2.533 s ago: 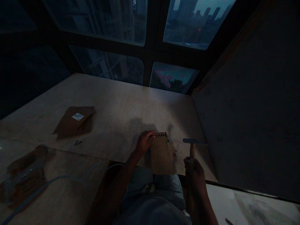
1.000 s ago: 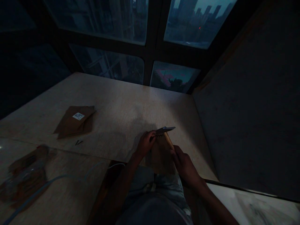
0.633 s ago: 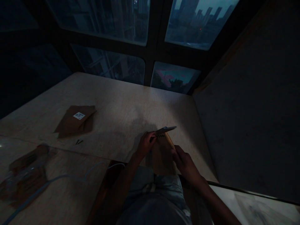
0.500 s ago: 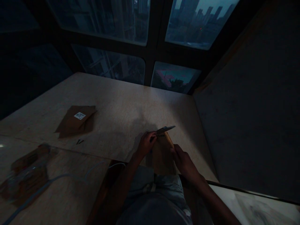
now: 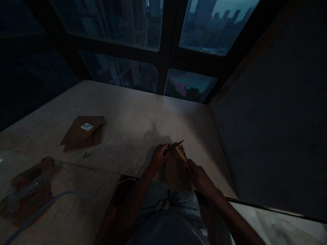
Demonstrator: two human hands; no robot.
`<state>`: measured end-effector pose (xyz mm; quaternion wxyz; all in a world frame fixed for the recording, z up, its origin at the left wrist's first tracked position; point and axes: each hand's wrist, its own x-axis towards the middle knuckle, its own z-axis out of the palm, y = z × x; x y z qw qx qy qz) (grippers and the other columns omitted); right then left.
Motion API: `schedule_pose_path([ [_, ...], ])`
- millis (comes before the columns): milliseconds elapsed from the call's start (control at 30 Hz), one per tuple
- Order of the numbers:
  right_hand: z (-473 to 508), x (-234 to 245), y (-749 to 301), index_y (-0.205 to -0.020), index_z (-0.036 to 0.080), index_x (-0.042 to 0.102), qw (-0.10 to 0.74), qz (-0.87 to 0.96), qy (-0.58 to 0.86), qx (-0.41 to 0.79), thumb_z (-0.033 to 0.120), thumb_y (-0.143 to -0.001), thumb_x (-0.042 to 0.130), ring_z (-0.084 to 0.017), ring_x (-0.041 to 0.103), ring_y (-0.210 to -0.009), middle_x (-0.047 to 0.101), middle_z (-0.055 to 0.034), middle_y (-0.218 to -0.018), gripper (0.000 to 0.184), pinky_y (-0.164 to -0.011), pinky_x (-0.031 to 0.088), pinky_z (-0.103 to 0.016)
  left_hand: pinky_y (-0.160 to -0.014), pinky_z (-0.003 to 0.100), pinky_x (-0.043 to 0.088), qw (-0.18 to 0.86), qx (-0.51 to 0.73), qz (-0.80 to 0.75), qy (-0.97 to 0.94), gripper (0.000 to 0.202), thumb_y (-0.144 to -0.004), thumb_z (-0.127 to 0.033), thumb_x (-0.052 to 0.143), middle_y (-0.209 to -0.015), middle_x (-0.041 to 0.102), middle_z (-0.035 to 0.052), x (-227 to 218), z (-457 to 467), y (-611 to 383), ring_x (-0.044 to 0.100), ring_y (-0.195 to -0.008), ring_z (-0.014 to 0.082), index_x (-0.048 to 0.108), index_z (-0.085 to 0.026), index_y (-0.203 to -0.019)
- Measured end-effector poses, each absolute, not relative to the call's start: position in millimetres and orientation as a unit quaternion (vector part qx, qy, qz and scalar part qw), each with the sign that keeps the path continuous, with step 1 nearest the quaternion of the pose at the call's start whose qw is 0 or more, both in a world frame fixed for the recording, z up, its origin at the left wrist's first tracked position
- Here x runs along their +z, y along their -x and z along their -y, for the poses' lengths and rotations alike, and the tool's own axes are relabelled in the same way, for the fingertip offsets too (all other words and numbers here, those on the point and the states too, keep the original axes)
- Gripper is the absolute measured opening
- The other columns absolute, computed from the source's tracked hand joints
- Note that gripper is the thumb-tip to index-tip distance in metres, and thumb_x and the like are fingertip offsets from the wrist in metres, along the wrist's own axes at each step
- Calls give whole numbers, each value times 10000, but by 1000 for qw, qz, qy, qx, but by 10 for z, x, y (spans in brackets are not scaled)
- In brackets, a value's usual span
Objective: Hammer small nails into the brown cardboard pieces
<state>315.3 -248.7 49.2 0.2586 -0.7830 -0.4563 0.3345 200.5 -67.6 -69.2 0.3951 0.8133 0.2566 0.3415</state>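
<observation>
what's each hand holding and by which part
The right hand grips a hammer by its handle. The left hand is at the far end of a brown piece; whether it grips anything is too dark to tell.

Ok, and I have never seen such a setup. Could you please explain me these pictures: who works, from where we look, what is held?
There is no machine, only a person's two bare hands. One camera, worn on the person's head, takes every picture, looking forward and down. The right hand grips a hammer, whose metal end is at the far edge of a brown board. The left hand is at that board's far left corner; whether it pinches anything small is too dim to tell. On the table, to the left, lie a stack of brown sheets with a white label, two small dark sticks, a plastic bag and a cable.
</observation>
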Motion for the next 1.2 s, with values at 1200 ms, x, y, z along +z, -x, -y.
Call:
schedule_pose_path([
  [1200,2633,-76,-3023,-1168,133,600,483,246,798,263,594,-835,627,-299,701,-909,744,-125,-977,569,-788,549,-393,-977,435,489,381,328,-243,-830,360,-861,-210,713,-992,775,42,-571,657,-2125,662,-1053,239,652,-237,-1215],
])
